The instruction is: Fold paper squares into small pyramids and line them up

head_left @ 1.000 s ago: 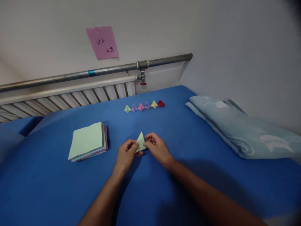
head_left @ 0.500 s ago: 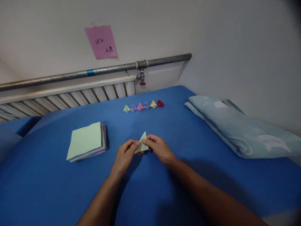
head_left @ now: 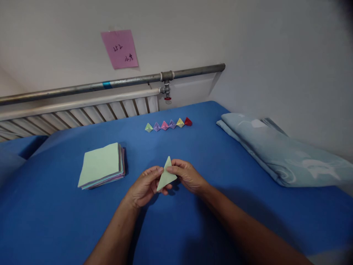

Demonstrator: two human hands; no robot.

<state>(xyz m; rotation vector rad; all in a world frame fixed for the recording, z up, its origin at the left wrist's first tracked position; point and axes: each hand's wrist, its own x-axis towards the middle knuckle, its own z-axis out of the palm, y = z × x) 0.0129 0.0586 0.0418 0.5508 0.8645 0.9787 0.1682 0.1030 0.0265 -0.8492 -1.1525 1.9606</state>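
Between my two hands is a pale green paper folded into a triangle [head_left: 167, 178], one point facing away from me. My left hand [head_left: 146, 185] pinches its left edge with the thumb on top, and some of its fingers show beneath the paper. On the right edge, the thumb and fingers of my right hand [head_left: 188, 176] close on the same paper. Beyond the hands, several small folded paper pieces [head_left: 164, 125] in green, purple, pink, yellow and red stand in a row. A stack of square paper sheets [head_left: 100, 164], pale green on top, lies to the left.
The blue surface [head_left: 110, 224] lies under everything. At the right is a folded light blue cloth [head_left: 278, 154]. Along the back wall run a metal pipe [head_left: 132, 81] with a valve and a white radiator [head_left: 110, 110]. A pink note [head_left: 120, 49] is on the wall.
The folded paper has turned, and its lower part now shows more, nearer to me. My left hand has rolled open palm-up and shifted slightly down. My right hand has barely moved.
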